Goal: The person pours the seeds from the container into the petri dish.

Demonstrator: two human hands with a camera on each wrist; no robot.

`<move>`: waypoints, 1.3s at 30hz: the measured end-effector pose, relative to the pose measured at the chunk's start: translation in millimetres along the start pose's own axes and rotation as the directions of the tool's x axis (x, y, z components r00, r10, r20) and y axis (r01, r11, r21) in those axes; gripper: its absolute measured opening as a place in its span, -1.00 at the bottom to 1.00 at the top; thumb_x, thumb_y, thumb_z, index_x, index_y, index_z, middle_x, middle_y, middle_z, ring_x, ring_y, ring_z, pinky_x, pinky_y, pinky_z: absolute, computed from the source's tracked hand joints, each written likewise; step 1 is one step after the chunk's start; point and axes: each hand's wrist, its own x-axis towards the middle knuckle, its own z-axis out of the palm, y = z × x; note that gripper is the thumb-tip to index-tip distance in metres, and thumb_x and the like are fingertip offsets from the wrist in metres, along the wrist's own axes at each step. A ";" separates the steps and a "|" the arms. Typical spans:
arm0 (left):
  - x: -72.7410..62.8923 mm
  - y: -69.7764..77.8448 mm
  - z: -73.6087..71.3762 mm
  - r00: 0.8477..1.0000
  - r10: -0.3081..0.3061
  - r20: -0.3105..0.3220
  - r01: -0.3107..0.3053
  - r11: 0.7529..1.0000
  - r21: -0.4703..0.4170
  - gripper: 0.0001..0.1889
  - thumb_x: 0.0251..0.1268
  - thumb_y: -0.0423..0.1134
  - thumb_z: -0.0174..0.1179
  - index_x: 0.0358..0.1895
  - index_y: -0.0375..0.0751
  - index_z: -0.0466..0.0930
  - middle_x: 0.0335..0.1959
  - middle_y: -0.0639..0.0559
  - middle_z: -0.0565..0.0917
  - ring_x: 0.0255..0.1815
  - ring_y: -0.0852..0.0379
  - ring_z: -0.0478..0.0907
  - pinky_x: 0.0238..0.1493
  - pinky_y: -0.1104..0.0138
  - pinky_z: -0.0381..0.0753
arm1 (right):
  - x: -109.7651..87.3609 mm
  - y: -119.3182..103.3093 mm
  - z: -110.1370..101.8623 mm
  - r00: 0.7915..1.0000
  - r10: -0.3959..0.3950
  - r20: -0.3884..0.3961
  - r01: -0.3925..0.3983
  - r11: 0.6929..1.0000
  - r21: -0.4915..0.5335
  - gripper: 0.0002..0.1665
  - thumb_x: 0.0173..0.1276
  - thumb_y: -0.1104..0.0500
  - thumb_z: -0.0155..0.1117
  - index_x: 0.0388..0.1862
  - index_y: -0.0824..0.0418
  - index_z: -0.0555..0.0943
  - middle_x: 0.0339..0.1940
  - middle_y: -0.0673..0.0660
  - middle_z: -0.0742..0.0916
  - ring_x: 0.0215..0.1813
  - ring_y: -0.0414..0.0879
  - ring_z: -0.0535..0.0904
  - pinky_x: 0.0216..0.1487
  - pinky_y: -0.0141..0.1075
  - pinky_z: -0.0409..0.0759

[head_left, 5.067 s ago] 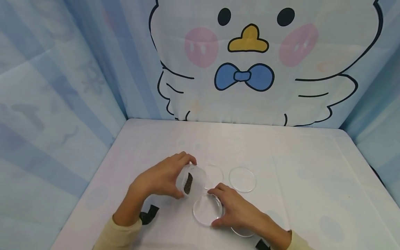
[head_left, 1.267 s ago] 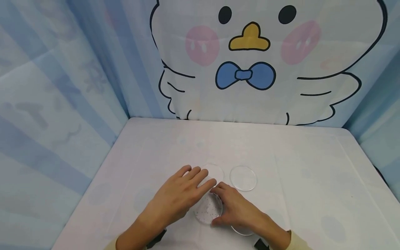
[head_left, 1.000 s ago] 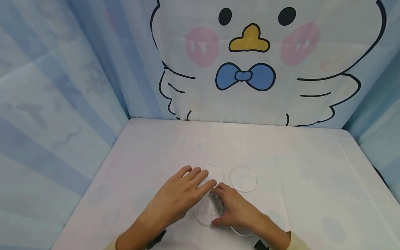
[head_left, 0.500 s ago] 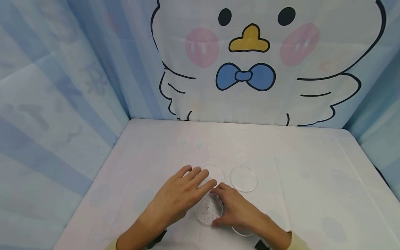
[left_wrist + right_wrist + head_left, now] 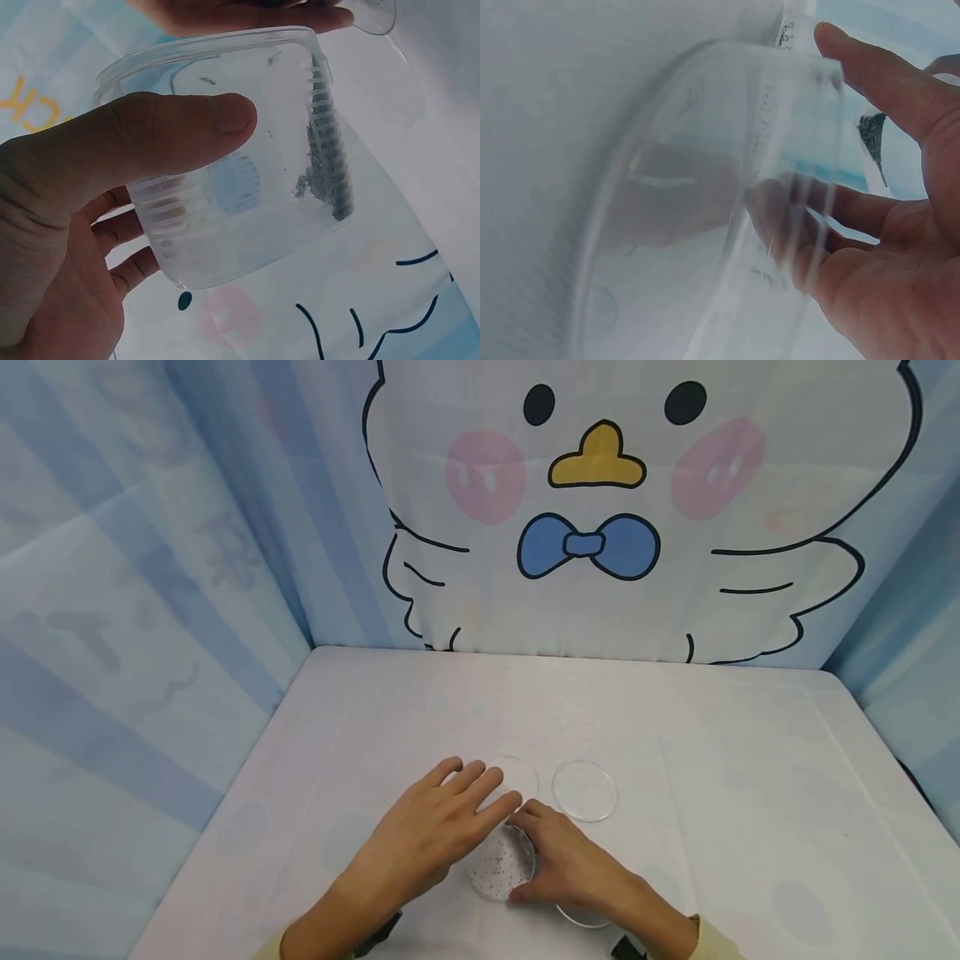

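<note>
My left hand [image 5: 427,827] is turned over, back up, just left of a clear petri dish [image 5: 498,864]. Its thumb and fingers grip a clear plastic tub [image 5: 247,244], which it hides in the head view. Dark granules [image 5: 326,165] lie along one wall of the tilted tub in the left wrist view. Scattered dark specks dot the inside of the dish. From the right, my right hand [image 5: 566,864] holds that dish by its rim between thumb and fingers.
Another clear round dish [image 5: 615,792] lies behind the right hand, and a fainter one [image 5: 517,758] sits partly behind the left fingers. The rim of one more [image 5: 581,925] shows under the right wrist. Patterned curtains surround the white-clothed table [image 5: 750,793].
About five seconds ago the tub was upright-facing in view and the dish had no specks. The left hand has since turned over beside the dish; during the last second both hands stay almost still.
</note>
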 end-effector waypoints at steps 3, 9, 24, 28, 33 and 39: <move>0.3 -0.1 0.0 1.000 0.000 0.000 0.000 1.000 -0.001 -0.27 0.00 -0.31 0.63 0.25 0.11 0.47 0.05 0.09 0.51 0.14 0.06 0.53 0.30 0.22 0.49 | -0.1 -0.1 0.2 1.000 0.002 -0.001 -0.002 1.000 -0.002 -0.06 -0.18 0.03 0.82 0.23 0.24 0.64 0.13 0.02 0.66 0.11 -0.08 0.62 0.18 -0.19 0.64; 0.7 -0.1 -0.7 1.000 -0.003 0.004 0.003 1.000 -0.001 -0.28 0.01 -0.28 0.64 0.25 0.11 0.47 0.06 0.09 0.52 0.17 0.05 0.54 0.31 0.22 0.49 | -0.1 -0.5 0.3 1.000 0.010 0.002 -0.010 1.000 -0.004 -0.06 -0.18 0.03 0.82 0.24 0.25 0.63 0.13 0.02 0.66 0.10 -0.09 0.62 0.17 -0.19 0.64; 1.9 -1.1 -2.5 1.000 -0.004 -0.005 0.004 1.000 -0.003 -0.29 0.03 -0.33 0.61 0.26 0.11 0.48 0.08 0.08 0.53 0.17 0.05 0.52 0.32 0.21 0.48 | 0.0 0.3 0.8 1.000 0.010 0.002 -0.010 1.000 -0.003 -0.08 -0.17 0.03 0.81 0.21 0.28 0.64 0.10 0.02 0.66 0.08 -0.09 0.63 0.16 -0.20 0.65; 3.0 -1.3 -3.0 1.000 -0.002 -0.012 0.002 1.000 0.003 -0.32 0.07 -0.32 0.60 0.26 0.11 0.49 0.08 0.08 0.53 0.17 0.05 0.52 0.32 0.21 0.48 | 0.5 0.8 0.6 1.000 0.006 0.000 -0.006 1.000 -0.011 -0.08 -0.16 0.03 0.81 0.22 0.27 0.64 0.12 0.03 0.66 0.11 -0.08 0.63 0.19 -0.17 0.66; 4.3 -1.5 -3.6 1.000 0.001 -0.015 -0.001 1.000 0.010 -0.33 0.08 -0.28 0.60 0.26 0.11 0.50 0.10 0.08 0.53 0.19 0.05 0.53 0.34 0.20 0.48 | 1.2 1.6 0.1 1.000 -0.004 -0.007 0.004 1.000 -0.012 -0.09 -0.16 0.04 0.81 0.22 0.26 0.64 0.15 0.05 0.66 0.15 -0.06 0.63 0.21 -0.15 0.65; 3.9 0.6 -2.3 1.000 0.001 -0.007 -0.001 1.000 -0.001 -0.35 0.09 -0.29 0.59 0.24 0.10 0.50 0.08 0.09 0.53 0.17 0.07 0.53 0.35 0.21 0.47 | -0.3 1.7 2.5 1.000 0.004 0.003 -0.005 1.000 0.015 -0.08 -0.12 0.04 0.80 0.25 0.26 0.61 0.23 0.04 0.64 0.20 -0.04 0.62 0.25 -0.13 0.64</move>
